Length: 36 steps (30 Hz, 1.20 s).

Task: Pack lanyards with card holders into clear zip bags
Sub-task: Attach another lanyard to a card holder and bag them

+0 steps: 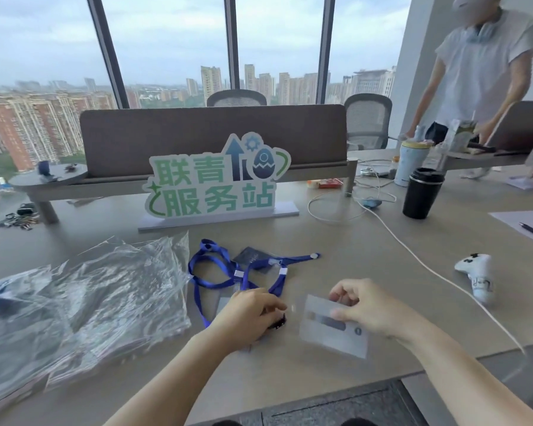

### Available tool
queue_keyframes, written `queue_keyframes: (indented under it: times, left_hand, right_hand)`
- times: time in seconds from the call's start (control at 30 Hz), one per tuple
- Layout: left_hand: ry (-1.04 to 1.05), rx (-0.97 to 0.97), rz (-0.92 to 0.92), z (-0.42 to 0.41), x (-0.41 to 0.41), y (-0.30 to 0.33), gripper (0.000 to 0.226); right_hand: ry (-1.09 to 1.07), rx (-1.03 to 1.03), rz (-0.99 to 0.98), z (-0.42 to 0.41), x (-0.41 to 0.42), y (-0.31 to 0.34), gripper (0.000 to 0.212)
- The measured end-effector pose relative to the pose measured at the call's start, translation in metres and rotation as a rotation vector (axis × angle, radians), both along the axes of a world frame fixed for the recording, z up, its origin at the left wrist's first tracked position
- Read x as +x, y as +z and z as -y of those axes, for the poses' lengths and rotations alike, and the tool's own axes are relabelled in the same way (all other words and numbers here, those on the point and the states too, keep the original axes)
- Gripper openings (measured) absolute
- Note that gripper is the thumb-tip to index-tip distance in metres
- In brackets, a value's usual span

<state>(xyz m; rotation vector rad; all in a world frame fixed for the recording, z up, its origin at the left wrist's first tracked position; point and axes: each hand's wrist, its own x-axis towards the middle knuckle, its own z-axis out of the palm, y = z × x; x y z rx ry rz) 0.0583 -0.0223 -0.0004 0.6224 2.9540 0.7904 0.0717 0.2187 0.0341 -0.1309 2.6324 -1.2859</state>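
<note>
Gripping a dark lanyard clip [277,323] in the left hand [246,315] while pinching a clear card holder [333,325] in the right hand [363,305], apparently joining them, blue lanyards [228,272] lying just beyond, zip bags [99,296] waiting further left for bagging next.
</note>
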Motion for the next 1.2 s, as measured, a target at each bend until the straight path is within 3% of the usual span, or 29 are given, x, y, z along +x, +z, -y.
queue_keyframes:
  times: [0.17, 0.33, 0.43, 0.5, 0.57, 0.63, 0.7, 0.77, 0.83, 0.9, 0.97, 1.03, 1.13, 1.2]
  left_hand:
    - [-0.035, 0.334, 0.152, -0.013, 0.006, 0.016, 0.007]
    - [-0.086, 0.517, 0.193, -0.03, 0.013, 0.035, 0.021]
    - [-0.075, 0.544, 0.142, -0.04, 0.017, 0.048, 0.018]
    - [-0.095, 0.454, 0.024, -0.044, 0.021, 0.06, 0.02]
    - [-0.137, 0.361, -0.088, -0.044, 0.027, 0.076, 0.02]
    - [-0.156, 0.333, -0.165, -0.041, 0.029, 0.094, 0.02]
    - [-0.155, 0.324, -0.246, -0.035, 0.028, 0.113, 0.019]
    - [-0.149, 0.333, -0.278, -0.028, 0.025, 0.129, 0.015]
    - [-0.138, 0.383, -0.23, -0.023, 0.022, 0.138, 0.017]
    - [-0.155, 0.529, -0.101, -0.02, 0.02, 0.139, 0.019]
    - [-0.185, 0.69, -0.001, -0.019, 0.023, 0.133, 0.019]
    - [-0.127, 0.726, 0.04, -0.02, 0.029, 0.122, 0.024]
    - [-0.084, 0.768, 0.14, -0.023, 0.036, 0.103, 0.028]
    - [-0.098, 0.669, 0.128, -0.022, 0.039, 0.093, 0.028]
  right_hand:
    - [-0.179, -0.379, 0.011, -0.02, 0.004, 0.032, 0.012]
    - [-0.163, -0.752, 0.124, -0.018, 0.011, 0.066, 0.019]
    - [-0.225, -0.834, -0.041, -0.01, 0.006, 0.082, 0.019]
    - [-0.319, -0.654, -0.323, -0.006, 0.002, 0.093, 0.019]
    - [-0.354, -0.245, -0.641, -0.007, -0.005, 0.102, 0.02]
    - [-0.272, 0.19, -0.817, -0.006, -0.005, 0.112, 0.024]
    - [-0.13, 0.498, -0.753, -0.004, 0.0, 0.126, 0.024]
    - [0.096, 0.575, -0.538, -0.003, 0.007, 0.138, 0.021]
    - [0.297, 0.405, -0.316, -0.002, 0.016, 0.146, 0.021]
    - [0.392, 0.082, -0.207, -0.001, 0.024, 0.148, 0.023]
    - [0.364, -0.228, -0.253, 0.001, 0.026, 0.144, 0.019]
    - [0.269, -0.418, -0.341, 0.003, 0.022, 0.138, 0.017]
    - [0.077, -0.483, -0.472, 0.009, 0.012, 0.134, 0.018]
    - [-0.075, -0.363, -0.611, 0.013, 0.006, 0.133, 0.024]
